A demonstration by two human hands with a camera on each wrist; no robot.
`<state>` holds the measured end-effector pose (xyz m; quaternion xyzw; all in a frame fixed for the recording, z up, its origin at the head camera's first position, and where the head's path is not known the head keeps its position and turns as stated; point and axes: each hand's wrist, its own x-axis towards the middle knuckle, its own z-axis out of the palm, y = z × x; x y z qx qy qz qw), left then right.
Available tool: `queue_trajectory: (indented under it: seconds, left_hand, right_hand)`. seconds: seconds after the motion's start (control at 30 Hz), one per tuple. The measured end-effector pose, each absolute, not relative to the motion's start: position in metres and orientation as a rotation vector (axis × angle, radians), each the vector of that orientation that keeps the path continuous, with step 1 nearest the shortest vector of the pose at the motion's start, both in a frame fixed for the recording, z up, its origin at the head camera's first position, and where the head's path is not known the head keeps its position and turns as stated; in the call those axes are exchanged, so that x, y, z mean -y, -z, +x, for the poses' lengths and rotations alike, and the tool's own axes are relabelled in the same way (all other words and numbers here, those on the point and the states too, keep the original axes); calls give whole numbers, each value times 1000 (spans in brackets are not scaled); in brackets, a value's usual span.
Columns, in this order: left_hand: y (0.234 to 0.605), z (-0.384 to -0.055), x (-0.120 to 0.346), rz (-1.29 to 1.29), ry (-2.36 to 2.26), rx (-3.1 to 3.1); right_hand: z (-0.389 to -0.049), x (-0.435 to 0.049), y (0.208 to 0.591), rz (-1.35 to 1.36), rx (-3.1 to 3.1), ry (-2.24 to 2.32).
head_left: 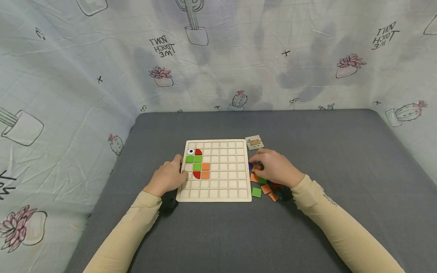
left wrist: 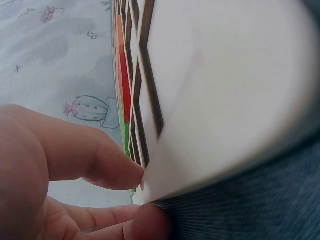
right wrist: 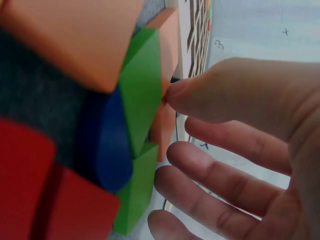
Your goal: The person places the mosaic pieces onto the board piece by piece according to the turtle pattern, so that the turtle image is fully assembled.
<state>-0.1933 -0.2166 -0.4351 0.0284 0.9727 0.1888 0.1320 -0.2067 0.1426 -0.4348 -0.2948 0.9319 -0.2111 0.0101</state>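
A pale wooden grid board (head_left: 225, 195) lies flat on the table. Toward its left side sit a round eye tile (head_left: 190, 151), green squares (head_left: 197, 167), orange squares (head_left: 205, 166) and two red rounded pieces (head_left: 198, 152). My left hand (head_left: 168, 176) holds the board's left edge, thumb (left wrist: 117, 165) on the rim and the other fingers at the side. Beyond the right edge, my right hand (head_left: 274, 167) reaches over loose pieces. Its thumb (right wrist: 192, 97) is by an orange block (right wrist: 167, 42), touching or nearly so; the other fingers are spread apart, with nothing seen between them.
Loose green (head_left: 256, 192), orange (head_left: 266, 189), red (right wrist: 80, 205) and blue (right wrist: 112, 145) pieces lie right of the board, partly under my right hand. A small printed card (head_left: 254, 142) lies by the top right corner. Patterned cloth (head_left: 218, 57) hangs behind the grey table (head_left: 218, 235).
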Motion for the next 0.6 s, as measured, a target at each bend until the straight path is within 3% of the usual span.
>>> queue_trajectory:
  seconds: [0.6]
  left_hand:
    - [437, -193, 217, 98, -565, -2831]
  right_hand:
    - [-209, -149, 437, -898, -2919, 631]
